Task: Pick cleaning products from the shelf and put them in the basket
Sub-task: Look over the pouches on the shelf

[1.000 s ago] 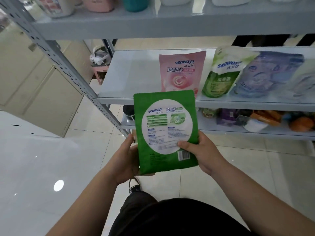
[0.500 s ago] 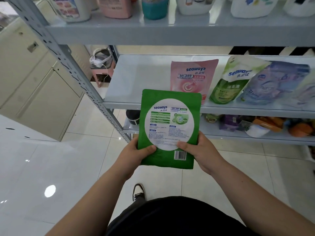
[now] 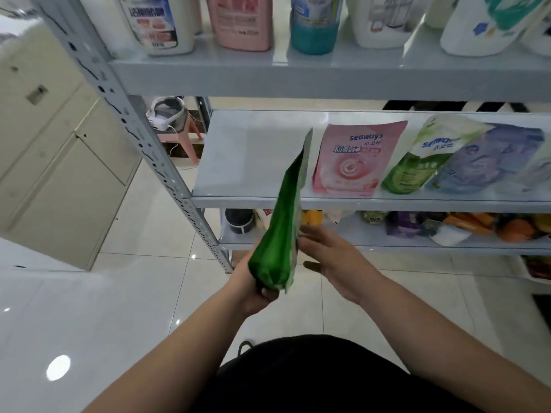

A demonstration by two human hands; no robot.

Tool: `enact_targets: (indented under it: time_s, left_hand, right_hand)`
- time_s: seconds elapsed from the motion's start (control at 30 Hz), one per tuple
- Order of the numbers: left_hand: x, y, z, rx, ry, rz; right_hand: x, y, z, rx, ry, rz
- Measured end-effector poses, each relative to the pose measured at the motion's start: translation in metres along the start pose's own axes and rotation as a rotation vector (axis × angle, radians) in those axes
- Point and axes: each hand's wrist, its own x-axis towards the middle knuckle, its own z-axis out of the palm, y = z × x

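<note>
A green refill pouch [image 3: 283, 216] stands edge-on in front of the middle shelf [image 3: 253, 201]. My left hand [image 3: 253, 287] grips its bottom end from below. My right hand [image 3: 331, 257] is beside the pouch on the right, fingers stretched out and relaxed, fingertips at or just off its side. On the middle shelf stand a pink pouch [image 3: 354, 159], a green-and-white pouch [image 3: 423, 159] and a bluish pouch [image 3: 483, 159]. No basket is in view.
The top shelf [image 3: 298, 73] carries several bottles, among them a pink one [image 3: 241, 22] and a teal one [image 3: 314, 25]. The bottom shelf holds mixed packets. A grey perforated upright [image 3: 155, 162] runs diagonally at left, beige cabinets [image 3: 50, 162] beyond it. The floor is glossy white tile.
The pouch has turned from facing me flat to edge-on. My right hand has let go of it and opened; my left hand now holds it alone. The view tilted upward.
</note>
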Motion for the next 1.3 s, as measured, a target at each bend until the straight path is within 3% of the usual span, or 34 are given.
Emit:
enact_targets:
  time_s: [0.13, 0.3, 0.43, 0.57, 0.67, 1.0, 1.17, 1.3]
  left_hand:
    - [-0.003, -0.001, -0.003, -0.051, -0.282, -0.219]
    - [-0.013, 0.025, -0.034, 0.009, -0.394, -0.146]
    - [-0.012, 0.054, -0.067, -0.022, -0.357, -0.068]
    - [-0.016, 0.066, -0.089, 0.382, -0.158, 0.156]
    - [-0.016, 0.061, -0.094, 0.543, -0.06, 0.325]
    - [-0.013, 0.053, -0.098, 0.521, -0.045, 0.427]
    - [-0.011, 0.054, -0.099, 0.527, 0.053, 0.501]
    - [-0.005, 0.059, -0.096, 0.588, 0.04, 0.56]
  right_hand:
    - [0.006, 0.012, 0.029, 0.087, -0.026, -0.008]
    - [0.02, 0.017, 0.044, 0.215, 0.114, -0.162]
    - [0.024, 0.022, 0.043, 0.167, 0.26, -0.209]
    - [0.027, 0.03, 0.043, 0.029, 0.341, -0.211]
    - [0.03, 0.032, 0.051, -0.048, 0.325, -0.218]
    - [0.03, 0.029, 0.059, -0.074, 0.317, -0.202]
    - [0.032, 0.021, 0.053, -0.333, 0.332, -0.112]
    - [0.044, 0.023, 0.045, -0.448, 0.385, -0.057]
